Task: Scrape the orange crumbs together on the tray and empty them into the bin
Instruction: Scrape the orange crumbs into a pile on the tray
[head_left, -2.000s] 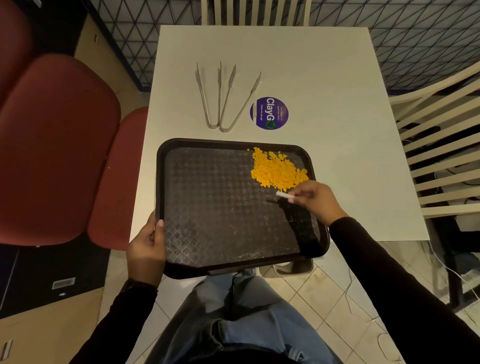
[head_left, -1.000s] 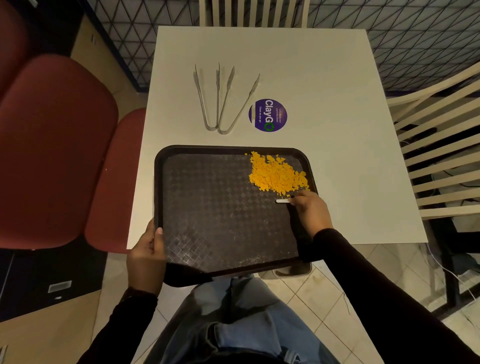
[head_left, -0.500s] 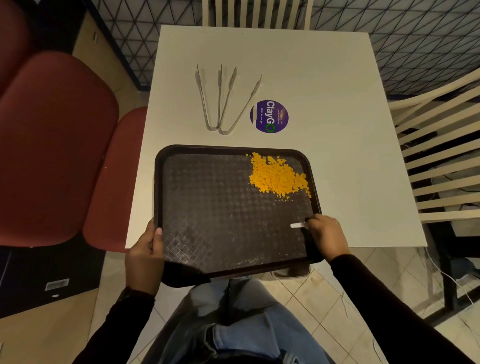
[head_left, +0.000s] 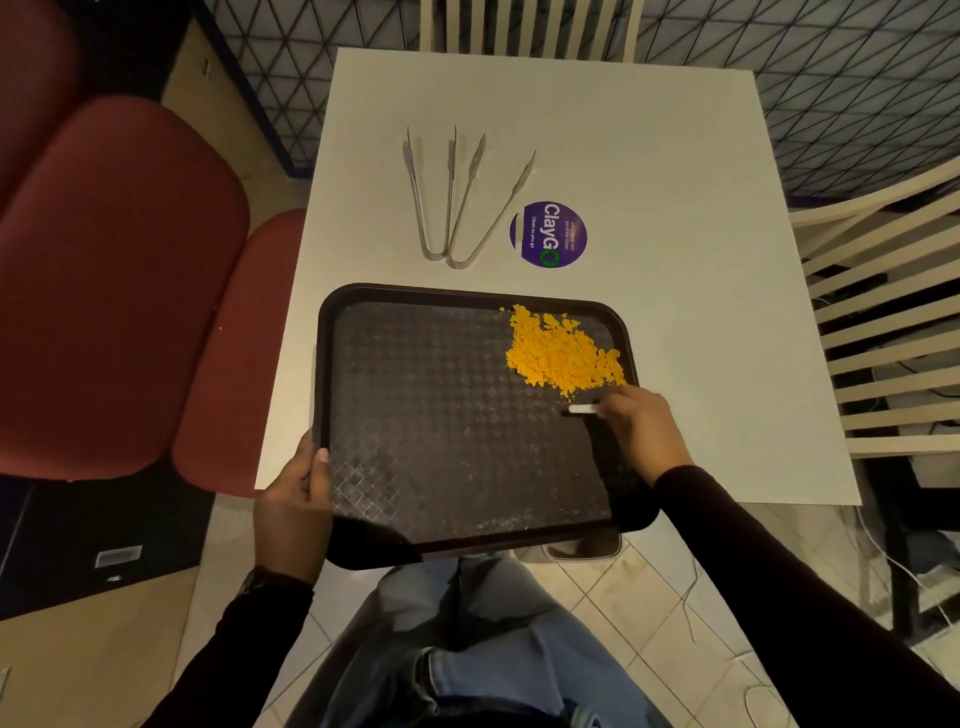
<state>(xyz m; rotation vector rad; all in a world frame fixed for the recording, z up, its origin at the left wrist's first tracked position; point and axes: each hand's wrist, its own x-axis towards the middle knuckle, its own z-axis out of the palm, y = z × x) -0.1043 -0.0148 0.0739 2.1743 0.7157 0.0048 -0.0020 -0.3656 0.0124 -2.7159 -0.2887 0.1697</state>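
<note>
A dark textured tray (head_left: 441, 441) lies on the white table (head_left: 675, 208), its near edge hanging over the table's front edge. Orange crumbs (head_left: 558, 353) form one pile in the tray's far right corner. My left hand (head_left: 293, 512) grips the tray's near left rim, thumb on top. My right hand (head_left: 641, 426) holds a small white scraper (head_left: 582, 409) flat against the tray just below the pile. A grey bin (head_left: 584, 548) shows only partly under the tray's near right corner.
Two metal tongs (head_left: 457, 202) and a round purple sticker (head_left: 549, 235) lie on the table beyond the tray. Red padded seats (head_left: 119, 280) stand to the left, a slatted wooden chair (head_left: 893, 332) to the right. My knees in jeans (head_left: 467, 649) are below.
My right hand drew back toward the tray's near right side, then moved forward again with the scraper to the pile's near edge. The left hand kept its grip on the rim.
</note>
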